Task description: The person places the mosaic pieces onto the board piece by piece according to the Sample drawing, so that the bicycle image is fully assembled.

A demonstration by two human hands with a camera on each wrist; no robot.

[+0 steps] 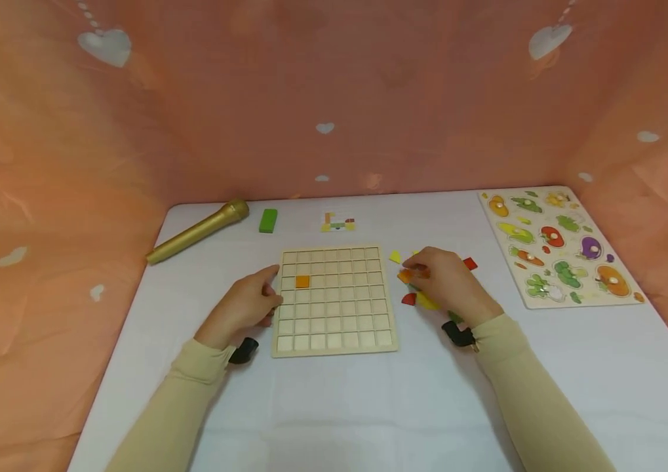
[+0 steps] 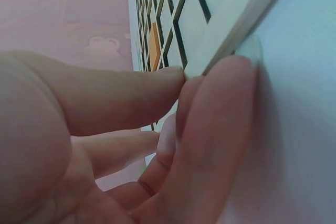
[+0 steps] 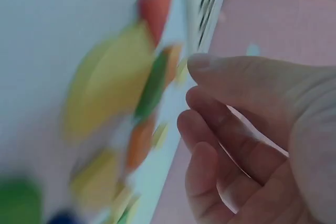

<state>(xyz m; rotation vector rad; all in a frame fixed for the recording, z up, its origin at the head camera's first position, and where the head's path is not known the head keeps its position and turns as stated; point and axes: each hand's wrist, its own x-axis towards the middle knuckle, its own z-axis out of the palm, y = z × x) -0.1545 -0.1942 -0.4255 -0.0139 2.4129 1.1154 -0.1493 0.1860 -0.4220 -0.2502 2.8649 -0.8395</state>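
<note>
Now, the left hand (image 1: pixel 244 303) is pinching the grid board (image 1: pixel 335 308); the right hand (image 1: pixel 450 283), seemingly empty, loosely spread, could be scattering crowded tiles (image 1: pixel 427 301) by brushing.

— What is everything lying on?
— A white table (image 1: pixel 334 406), its top running under and beyond both hands
— And between the hands?
— A pale gridded board (image 1: pixel 334 321), touched at its side by the left hand (image 1: pixel 245 303)
— By the right hand (image 1: pixel 448 278)?
— Loose coloured pieces (image 1: pixel 426 301) beneath and around it, red, yellow, orange and green, with a yellow triangle (image 1: pixel 395 257) just past its fingertips
— Farther off?
— Beyond the left hand, a gold microphone (image 1: pixel 200 231) lies slantwise, a green block (image 1: pixel 268 221) near its thick end. A small printed card (image 1: pixel 338 221) lies farther out, between the hands. Well to the right hand's right, a vegetable puzzle board (image 1: pixel 596 300)
</note>
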